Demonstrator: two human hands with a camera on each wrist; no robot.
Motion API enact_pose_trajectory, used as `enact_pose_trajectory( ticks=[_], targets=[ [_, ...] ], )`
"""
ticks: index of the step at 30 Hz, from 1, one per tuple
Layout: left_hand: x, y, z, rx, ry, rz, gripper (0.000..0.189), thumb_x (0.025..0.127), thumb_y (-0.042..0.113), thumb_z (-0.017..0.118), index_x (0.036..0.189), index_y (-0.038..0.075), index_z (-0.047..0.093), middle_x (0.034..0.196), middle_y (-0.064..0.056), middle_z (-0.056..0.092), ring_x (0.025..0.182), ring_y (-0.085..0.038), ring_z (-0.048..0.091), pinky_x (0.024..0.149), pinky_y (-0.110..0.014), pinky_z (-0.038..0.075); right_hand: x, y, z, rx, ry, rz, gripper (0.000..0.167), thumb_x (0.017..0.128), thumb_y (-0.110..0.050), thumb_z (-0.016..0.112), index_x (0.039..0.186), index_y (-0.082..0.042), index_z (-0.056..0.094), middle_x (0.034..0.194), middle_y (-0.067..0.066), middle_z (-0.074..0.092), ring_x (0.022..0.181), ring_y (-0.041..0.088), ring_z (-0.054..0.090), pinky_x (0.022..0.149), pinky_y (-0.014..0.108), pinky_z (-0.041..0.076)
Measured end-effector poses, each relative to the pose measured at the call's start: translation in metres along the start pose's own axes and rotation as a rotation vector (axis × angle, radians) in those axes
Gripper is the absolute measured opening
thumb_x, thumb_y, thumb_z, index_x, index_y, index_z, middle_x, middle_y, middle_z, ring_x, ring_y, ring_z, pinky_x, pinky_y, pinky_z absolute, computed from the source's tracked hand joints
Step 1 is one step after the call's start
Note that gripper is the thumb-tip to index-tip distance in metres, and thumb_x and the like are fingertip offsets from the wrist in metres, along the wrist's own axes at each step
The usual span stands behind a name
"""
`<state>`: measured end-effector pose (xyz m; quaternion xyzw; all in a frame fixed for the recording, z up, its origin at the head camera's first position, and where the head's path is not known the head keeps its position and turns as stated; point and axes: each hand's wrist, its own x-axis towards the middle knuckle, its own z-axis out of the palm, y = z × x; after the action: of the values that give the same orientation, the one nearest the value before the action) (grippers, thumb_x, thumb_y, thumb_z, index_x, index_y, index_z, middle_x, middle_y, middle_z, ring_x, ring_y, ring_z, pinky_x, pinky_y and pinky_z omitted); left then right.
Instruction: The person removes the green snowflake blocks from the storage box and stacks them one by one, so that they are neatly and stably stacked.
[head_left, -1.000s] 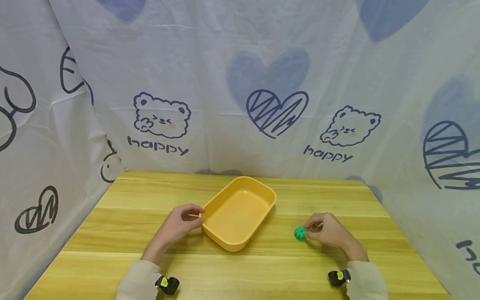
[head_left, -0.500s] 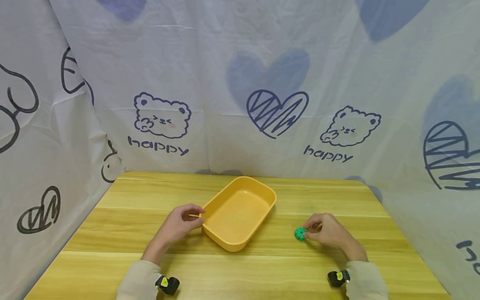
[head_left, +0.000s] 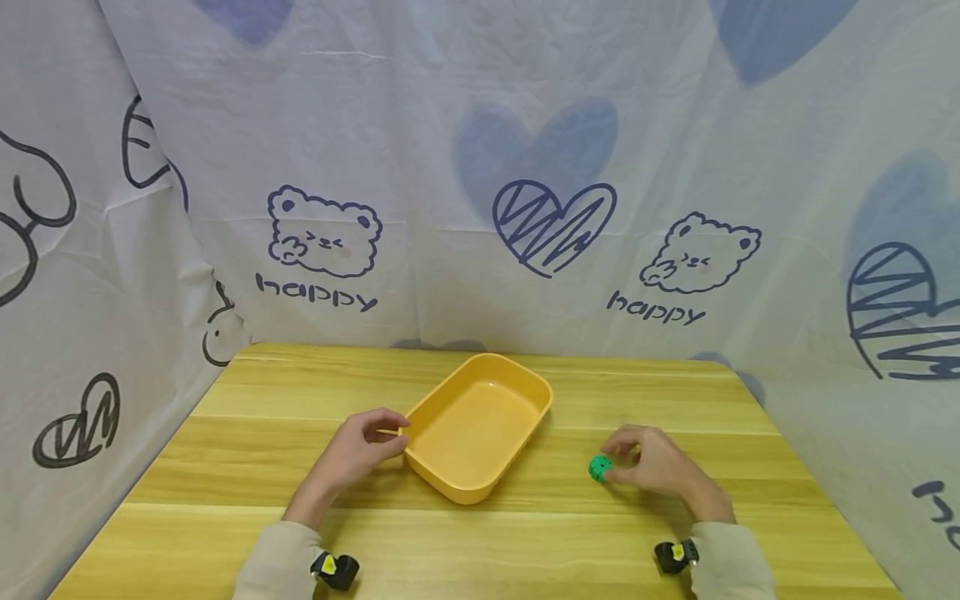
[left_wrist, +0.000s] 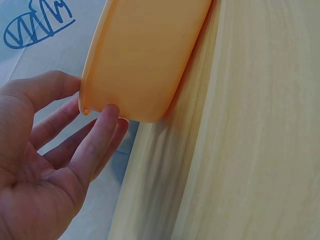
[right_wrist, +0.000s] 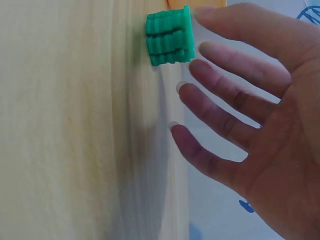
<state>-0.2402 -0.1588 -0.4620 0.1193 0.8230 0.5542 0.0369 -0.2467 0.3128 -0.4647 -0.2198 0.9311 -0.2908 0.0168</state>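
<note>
At the left corner of a yellow plastic tray [head_left: 468, 425], my left hand [head_left: 367, 442] holds the rim between its thumb and fingertips. In the left wrist view the tray's outer wall [left_wrist: 145, 60] shows, with one finger against its lower part. A small green ridged round piece [right_wrist: 169, 37] stands on the table, its wider flat flange on top. My right hand [head_left: 648, 458] is close around its right side, fingers loosely bent. In the right wrist view that hand's fingertips are spread beside the flange, and the topmost digit is at its edge; firm contact cannot be made out.
The wooden table [head_left: 652, 550] carries the tray in the middle and the green piece to its right. A white printed curtain [head_left: 435, 167] hangs behind the table and along both sides. A small black camera [head_left: 341, 571] is strapped to the left wrist, another [head_left: 671, 557] to the right.
My right hand's fingertips have shifted slightly left over the green piece, which has turned a little in place. The left hand and the tray have not moved.
</note>
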Motion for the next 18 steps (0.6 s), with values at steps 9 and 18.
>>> enact_pose_trajectory(
  ticks=[9,18],
  targets=[
    [0.0019,-0.0027,0.0001,0.004,0.005,-0.021,0.027,0.096,0.014,0.073,0.121,0.005,0.07,0.131,-0.018,0.068,0.114,-0.03,0.07,0.092,-0.038,0.062,0.002,0.0014,0.0046,-0.025,-0.042,-0.006,0.038,0.076,-0.022,0.089,0.11,-0.012,0.075,0.108,0.0,0.072,0.095,0.017,0.065,0.082,0.031,0.057],
    [0.0018,-0.002,0.0002,0.013,0.006,-0.02,0.027,0.096,0.015,0.073,0.121,0.005,0.07,0.13,-0.017,0.068,0.113,-0.03,0.07,0.092,-0.038,0.062,0.003,0.0021,0.0054,-0.017,-0.051,0.005,0.032,0.078,-0.021,0.088,0.108,-0.014,0.076,0.109,0.0,0.071,0.095,0.015,0.063,0.082,0.029,0.056]
  ],
)
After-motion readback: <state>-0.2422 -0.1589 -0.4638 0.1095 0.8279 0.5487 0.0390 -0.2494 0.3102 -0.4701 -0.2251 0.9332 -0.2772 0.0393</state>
